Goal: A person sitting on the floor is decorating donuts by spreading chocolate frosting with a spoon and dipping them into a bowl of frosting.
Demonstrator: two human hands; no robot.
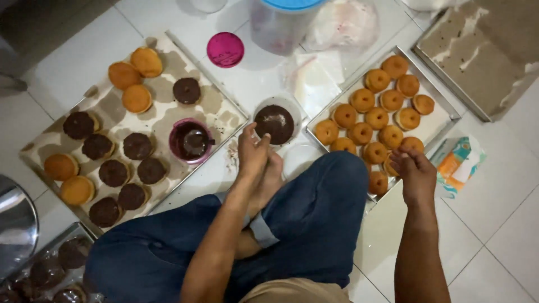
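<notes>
I sit cross-legged in blue jeans on a white tiled floor. My left hand point(251, 152) hovers by a clear tub of chocolate sprinkles point(274, 123), fingers pinched together, nothing clearly in them. My right hand point(414, 170) reaches to the near edge of a metal tray point(443, 120) of plain golden donuts point(375, 116), fingers curled over one donut point(392, 165); whether it grips it I cannot tell. To the left lies a paper-lined tray point(163, 109) with chocolate-glazed donuts point(137, 146), a few plain ones point(136, 98) and a pink bowl of melted chocolate point(191, 141).
A pink lid point(225, 49), a clear jar with a blue lid point(281, 22) and plastic bags point(337, 28) lie at the top. A dark baking tray point(483, 50) is at top right, a colourful packet point(459, 163) at right. Bagged glazed donuts point(50, 269) sit at bottom left.
</notes>
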